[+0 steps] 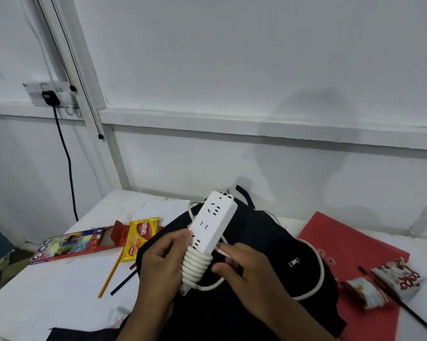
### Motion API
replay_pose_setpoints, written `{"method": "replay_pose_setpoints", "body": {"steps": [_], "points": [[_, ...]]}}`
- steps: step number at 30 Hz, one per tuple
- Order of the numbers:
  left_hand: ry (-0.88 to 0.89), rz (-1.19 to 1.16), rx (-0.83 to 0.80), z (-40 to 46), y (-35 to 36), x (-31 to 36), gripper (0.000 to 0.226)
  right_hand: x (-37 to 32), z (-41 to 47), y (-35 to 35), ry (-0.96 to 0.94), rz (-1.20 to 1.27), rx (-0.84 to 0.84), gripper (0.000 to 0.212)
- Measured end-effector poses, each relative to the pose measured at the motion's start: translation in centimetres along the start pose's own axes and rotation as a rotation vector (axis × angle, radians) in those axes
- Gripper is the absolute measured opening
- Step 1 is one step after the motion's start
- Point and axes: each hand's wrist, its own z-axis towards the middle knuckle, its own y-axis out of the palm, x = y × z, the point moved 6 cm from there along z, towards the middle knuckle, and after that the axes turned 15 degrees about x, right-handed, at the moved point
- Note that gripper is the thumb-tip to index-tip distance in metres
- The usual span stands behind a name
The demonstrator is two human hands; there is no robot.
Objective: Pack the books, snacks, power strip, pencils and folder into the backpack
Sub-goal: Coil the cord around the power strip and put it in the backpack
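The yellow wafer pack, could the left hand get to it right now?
Probably not at once: the left hand grips the power strip. The wafer pack lies uncovered on the table, just left of it, so the path looks free.

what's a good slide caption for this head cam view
Both hands wind the white cord around the power strip above the black backpack, left hand gripping it, right hand feeding cord.

A white table (59, 286) stands against a white panelled wall (256, 70), where a wall socket (51, 94) at the left holds a black plug (50, 97) whose dark cable (68, 166) hangs down behind the table.
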Motion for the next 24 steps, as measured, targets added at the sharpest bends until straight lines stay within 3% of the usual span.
{"method": "replay_pose_setpoints", "body": {"steps": [3, 7, 14, 19, 24], "points": [[-0.014, -0.005, -0.007, 0.4, 0.3, -0.4, 0.028, 0.6, -0.3, -0.3, -0.001, -0.081, 0.005, 0.038], [-0.048, -0.035, 0.007, 0.6, 0.9, -0.6, 0.016, 1.2, -0.3, -1.5, -0.004, -0.087, 0.086, 0.008], [0.016, -0.010, 0.068, 0.7, 1.7, -0.6, 0.008, 0.7, -0.5, -2.9, 0.014, -0.089, 0.154, 0.016], [0.097, 0.007, 0.198, 2.1, 0.5, -0.3, 0.006, 1.6, -0.9, -3.1, 0.152, -0.207, -0.058, 0.017], [0.203, 0.126, 0.212, 2.7, -0.4, -0.2, 0.013, -1.1, -0.8, -3.7, -0.057, -0.262, -0.045, 0.028]]}}
